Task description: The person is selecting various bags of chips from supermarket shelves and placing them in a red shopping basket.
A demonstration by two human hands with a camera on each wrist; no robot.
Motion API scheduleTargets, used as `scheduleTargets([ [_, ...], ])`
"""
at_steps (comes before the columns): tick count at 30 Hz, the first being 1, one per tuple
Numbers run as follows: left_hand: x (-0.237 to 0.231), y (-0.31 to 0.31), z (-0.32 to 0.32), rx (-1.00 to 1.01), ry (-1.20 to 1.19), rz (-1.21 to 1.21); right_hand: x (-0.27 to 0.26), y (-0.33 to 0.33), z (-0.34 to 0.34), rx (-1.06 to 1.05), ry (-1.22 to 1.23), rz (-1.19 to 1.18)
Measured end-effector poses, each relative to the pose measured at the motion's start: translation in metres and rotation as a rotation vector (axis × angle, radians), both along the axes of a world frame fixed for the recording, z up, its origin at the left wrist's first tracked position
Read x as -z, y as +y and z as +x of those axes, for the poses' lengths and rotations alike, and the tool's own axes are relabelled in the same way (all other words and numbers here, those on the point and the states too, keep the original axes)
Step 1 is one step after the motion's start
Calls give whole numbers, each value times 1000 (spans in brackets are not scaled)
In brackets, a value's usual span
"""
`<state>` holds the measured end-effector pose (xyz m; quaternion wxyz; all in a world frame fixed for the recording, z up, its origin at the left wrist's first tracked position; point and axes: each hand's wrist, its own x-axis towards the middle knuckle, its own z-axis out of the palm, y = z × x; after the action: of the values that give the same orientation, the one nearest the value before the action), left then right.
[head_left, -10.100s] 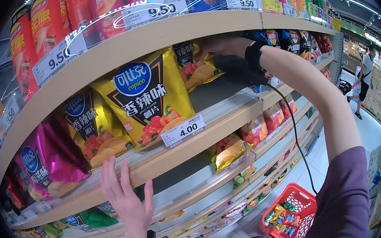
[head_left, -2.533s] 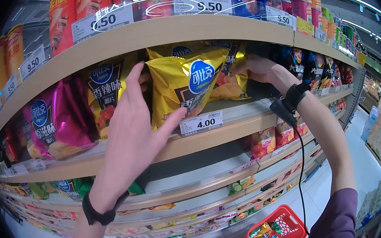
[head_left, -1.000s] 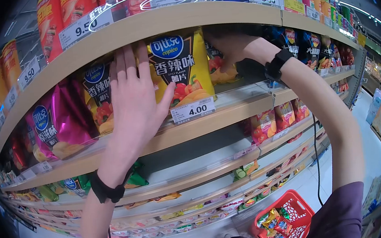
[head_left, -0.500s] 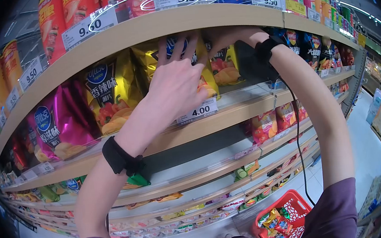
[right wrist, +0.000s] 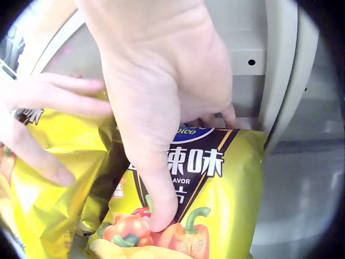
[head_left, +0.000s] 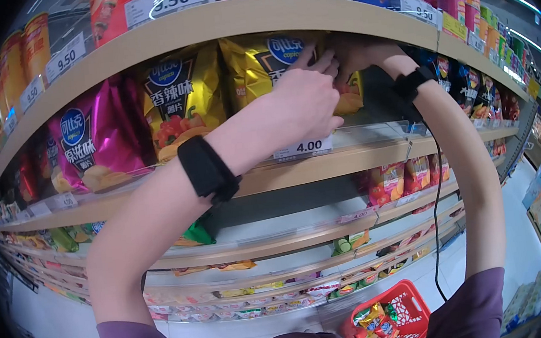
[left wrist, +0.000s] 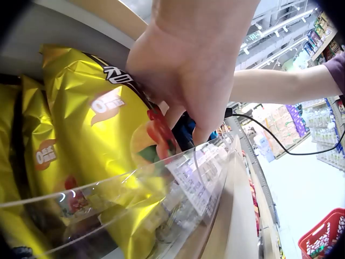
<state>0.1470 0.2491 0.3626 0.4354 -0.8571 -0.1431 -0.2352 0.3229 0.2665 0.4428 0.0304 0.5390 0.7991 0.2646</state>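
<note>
Yellow chip bags stand side by side on the shelf point(head_left: 360, 154). My left hand point(head_left: 306, 100) lies across the front of one yellow bag point(head_left: 245, 70), its fingers spread on the right part; the right wrist view shows this left hand point(right wrist: 48, 102) with fingers fairly straight. My right hand point(head_left: 364, 54) reaches under the upper board to the yellow bag at the right point(head_left: 351, 96). In the right wrist view the right hand point(right wrist: 161, 102) grips that bag point(right wrist: 232, 189), thumb on its front and fingers over its top edge.
A clear plastic lip point(left wrist: 135, 175) runs along the shelf front. Purple point(head_left: 101, 136) and yellow bags stand left, dark bags point(head_left: 464, 85) right. Chip cans point(head_left: 115, 14) stand above. A red basket point(head_left: 414, 305) with snacks is on the floor; a black cable point(head_left: 439, 198) hangs from the right wrist.
My left hand has moved right from the left part of the yellow bag to its right part, close to my right hand. The right hand has stayed by the bag at the right.
</note>
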Motion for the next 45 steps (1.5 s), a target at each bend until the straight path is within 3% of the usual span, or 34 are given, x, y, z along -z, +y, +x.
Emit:
scheduleTargets([
  [2, -6, -7, 1, -105, 103, -86, 6, 13, 11, -92, 23, 89],
  [6, -14, -6, -6, -107, 211, -206, 6, 11, 11, -85, -24, 111],
  [7, -14, -3, -12, -6, 193, -203, 6, 12, 12, -80, -25, 117],
  [10, -19, -1, -25, 35, 231, -327, 7, 24, 17, -98, -17, 139],
  [14, -16, 4, -32, 142, 198, -273, 4, 22, 7, -90, -22, 86],
  [17, -16, -4, -37, 101, 218, -243, 4, 19, 6, -81, -17, 69],
  [21, -10, -4, -46, 151, 152, -145, 4, 3, 8, -115, 45, 115],
  [24, 2, -17, -53, 204, 70, -66, 15, 26, 29, -335, 352, 115],
  [27, 17, -47, -69, 136, -4, -138, 28, -3, 21, -272, 166, 405],
  [30, 27, -62, -86, 68, -50, -148, 50, -19, 19, -361, 106, 358],
  [34, 29, -52, -88, 13, -146, -112, 60, -16, 16, -88, 225, 181],
  [38, 21, -40, -77, -37, -285, 12, 72, 13, 31, -278, 116, 454],
  [41, 18, -38, -74, -98, -323, 38, 52, -29, 17, -174, 317, 146],
  [45, 18, -34, -74, -115, -331, 20, 62, -24, 26, -134, 250, 28],
])
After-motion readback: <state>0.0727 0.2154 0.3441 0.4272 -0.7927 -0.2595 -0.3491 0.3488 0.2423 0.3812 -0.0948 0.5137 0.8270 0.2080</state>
